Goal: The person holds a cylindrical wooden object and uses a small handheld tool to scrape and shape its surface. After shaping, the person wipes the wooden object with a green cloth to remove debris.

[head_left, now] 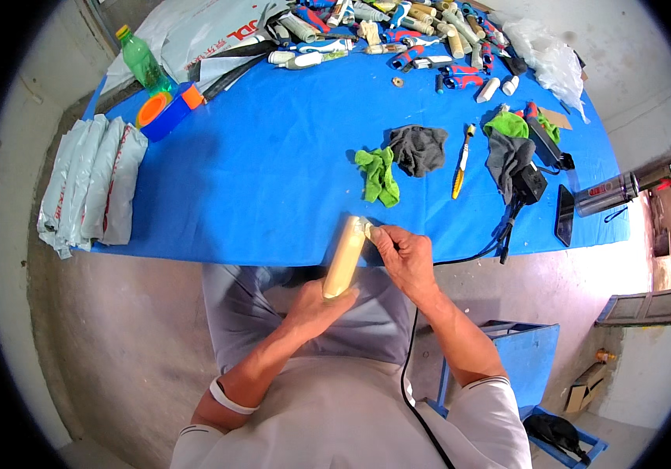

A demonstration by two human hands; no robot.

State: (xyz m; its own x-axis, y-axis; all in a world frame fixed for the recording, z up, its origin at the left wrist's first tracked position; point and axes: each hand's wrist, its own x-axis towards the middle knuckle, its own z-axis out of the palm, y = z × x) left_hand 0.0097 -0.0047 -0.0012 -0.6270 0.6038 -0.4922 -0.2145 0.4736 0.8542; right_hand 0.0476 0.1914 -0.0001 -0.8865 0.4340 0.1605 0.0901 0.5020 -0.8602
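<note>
The left hand (318,311) is curling its fingers firmly round the near end of a pale yellow tube (343,262), which is tilting, far end slightly right, in front of the near edge of the blue table (257,187). The right hand (406,256) is bringing thumb and forefinger close together at the tube's far end; blur is hiding whether they are pinching anything. Near left, white packs (93,184) are lying side by side; near right, a phone (564,215) is resting. Farther, a green cloth (379,177) is touching a grey cloth (420,150), and a brush (463,162) is lying to their right. At far left a green bottle (142,62) is standing; at the far edge, a pile (429,30) of handles is spreading beside a clear bag (540,55).
</note>
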